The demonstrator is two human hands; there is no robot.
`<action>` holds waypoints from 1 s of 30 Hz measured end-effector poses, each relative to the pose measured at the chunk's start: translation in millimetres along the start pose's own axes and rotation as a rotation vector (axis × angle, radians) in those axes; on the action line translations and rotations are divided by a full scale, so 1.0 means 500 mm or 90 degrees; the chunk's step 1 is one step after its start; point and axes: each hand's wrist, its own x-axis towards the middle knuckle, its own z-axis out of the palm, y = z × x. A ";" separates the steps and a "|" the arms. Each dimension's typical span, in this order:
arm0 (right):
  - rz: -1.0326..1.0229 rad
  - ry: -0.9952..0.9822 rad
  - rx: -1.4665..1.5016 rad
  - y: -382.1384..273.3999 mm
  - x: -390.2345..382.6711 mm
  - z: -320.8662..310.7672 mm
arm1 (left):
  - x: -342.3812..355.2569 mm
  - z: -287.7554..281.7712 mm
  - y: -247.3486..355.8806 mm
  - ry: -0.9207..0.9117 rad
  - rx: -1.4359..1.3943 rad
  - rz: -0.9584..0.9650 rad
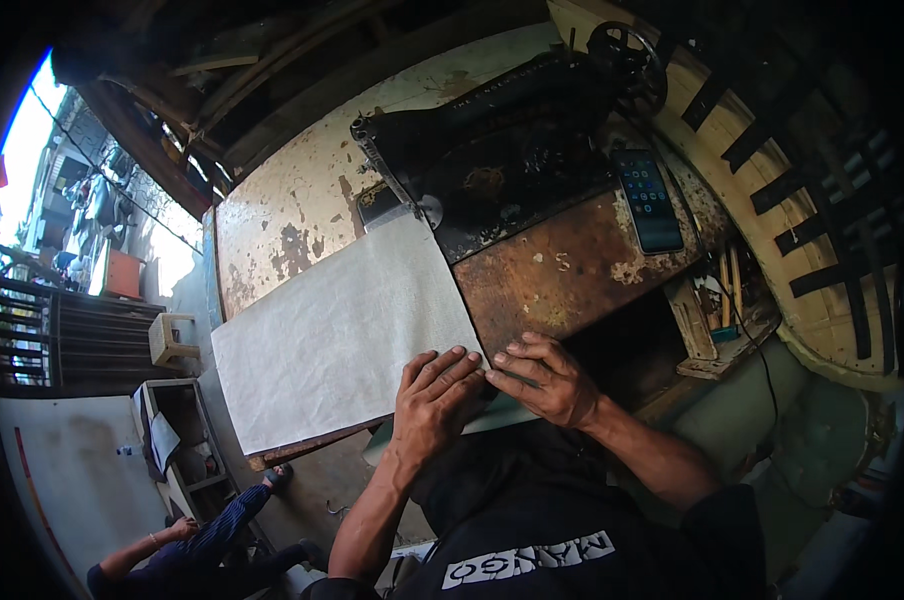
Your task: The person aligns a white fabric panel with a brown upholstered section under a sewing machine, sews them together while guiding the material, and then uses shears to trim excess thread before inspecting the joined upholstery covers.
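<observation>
As if steadying its four-o'clock corner, the bare left hand (pixel 437 393) and right hand (pixel 550 382) meet at the white, rectangular cloth sheet (pixel 322 335) spread toward ten o'clock; pinching or open, I cannot tell.

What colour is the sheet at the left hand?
The sheet is off-white, with no printed pattern visible; the head view shows it.

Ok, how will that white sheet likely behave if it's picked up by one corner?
The white sheet is probably light for its size, as it looks thin. It may sag rather than hold flat, since faint creases show on its surface. It seems unlikely to roll, lying spread flat on the table.
</observation>
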 end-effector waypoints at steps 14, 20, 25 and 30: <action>0.049 0.059 0.059 -0.011 0.012 0.011 | 0.019 -0.018 0.013 0.002 -0.110 -0.116; 0.053 0.097 0.032 -0.018 0.015 0.022 | 0.024 -0.019 0.018 0.014 -0.106 -0.116; 0.057 0.098 0.023 -0.018 0.020 0.024 | 0.025 -0.019 0.016 0.017 -0.124 -0.119; 0.037 0.074 0.014 -0.017 0.022 0.015 | 0.027 -0.023 0.017 0.007 -0.143 -0.139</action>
